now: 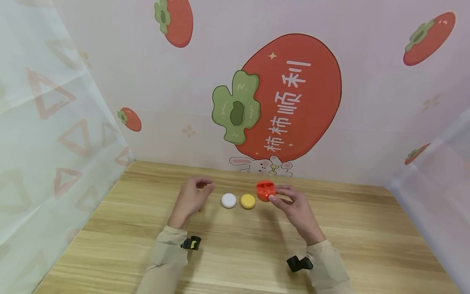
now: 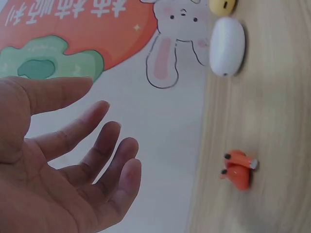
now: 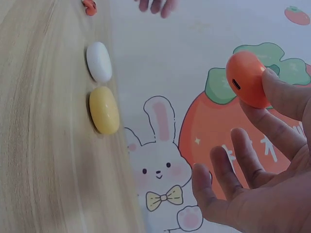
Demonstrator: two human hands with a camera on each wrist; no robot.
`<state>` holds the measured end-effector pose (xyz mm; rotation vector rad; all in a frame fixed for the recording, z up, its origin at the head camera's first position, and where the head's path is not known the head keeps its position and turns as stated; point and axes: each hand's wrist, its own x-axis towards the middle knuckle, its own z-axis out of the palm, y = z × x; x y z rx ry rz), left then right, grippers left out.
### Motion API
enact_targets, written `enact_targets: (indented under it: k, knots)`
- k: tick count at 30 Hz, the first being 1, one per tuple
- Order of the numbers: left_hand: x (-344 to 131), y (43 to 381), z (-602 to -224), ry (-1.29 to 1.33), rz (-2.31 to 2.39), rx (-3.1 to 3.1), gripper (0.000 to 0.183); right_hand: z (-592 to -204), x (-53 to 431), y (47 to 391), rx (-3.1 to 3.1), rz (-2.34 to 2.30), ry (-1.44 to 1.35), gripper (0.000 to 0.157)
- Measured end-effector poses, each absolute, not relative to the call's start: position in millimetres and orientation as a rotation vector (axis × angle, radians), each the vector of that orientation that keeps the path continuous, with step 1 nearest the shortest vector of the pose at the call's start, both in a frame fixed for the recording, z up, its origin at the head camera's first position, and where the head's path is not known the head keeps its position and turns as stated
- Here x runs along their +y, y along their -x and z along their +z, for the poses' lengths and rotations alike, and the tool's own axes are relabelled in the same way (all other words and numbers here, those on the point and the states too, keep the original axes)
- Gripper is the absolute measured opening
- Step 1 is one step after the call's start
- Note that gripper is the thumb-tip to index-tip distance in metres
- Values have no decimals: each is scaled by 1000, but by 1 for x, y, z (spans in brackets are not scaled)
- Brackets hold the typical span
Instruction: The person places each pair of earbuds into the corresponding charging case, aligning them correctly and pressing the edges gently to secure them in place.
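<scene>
My right hand (image 1: pixel 295 207) pinches an orange-red earbud case (image 1: pixel 266 192) between thumb and fingers, off the table. Its lid is up and the hollows inside face the head view; a dark charging port shows on the case in the right wrist view. My left hand (image 2: pixel 73 155) hovers with relaxed, bent fingers and nothing in them. Below it, a pair of orange earbuds (image 2: pixel 239 170) lies on the table, mostly hidden by the hand in the head view. Between the hands sit a closed white case (image 1: pixel 229 200) and a closed yellow case (image 1: pixel 247 201), side by side.
The wooden table (image 1: pixel 235 253) meets a back wall sheet (image 1: pixel 191 90) printed with persimmons and a rabbit. Another patterned sheet (image 1: pixel 44 134) hangs at the left, and a pale one (image 1: pixel 440 183) at the right.
</scene>
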<state>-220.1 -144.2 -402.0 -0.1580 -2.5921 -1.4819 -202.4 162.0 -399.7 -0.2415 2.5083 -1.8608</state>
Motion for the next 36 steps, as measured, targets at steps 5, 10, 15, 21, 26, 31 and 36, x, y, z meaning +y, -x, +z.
enact_targets:
  k: [5,10,15,21,26,31,36]
  knots:
    - [-149,223,-411,131,-1317,-2706,24,-400,163,203,2502,-1858,234,37]
    - [-152,222,-416,77,-996,-2896,24,-400,165,204,2500,-1860,229,37]
    - [-155,221,-418,59,-853,-3010,23,-399,165,204,2504,-1859,224,38]
    - [-157,221,-422,89,-745,-3065,21,-399,165,204,2505,-1857,220,37]
    - [-158,220,-425,82,-672,-3082,18,-398,165,203,2508,-1852,219,37]
    - [-158,221,-429,75,-637,-3092,6,-398,165,203,2509,-1845,225,36]
    - [-159,221,-431,47,-675,-3085,8,-399,165,203,2502,-1852,230,36]
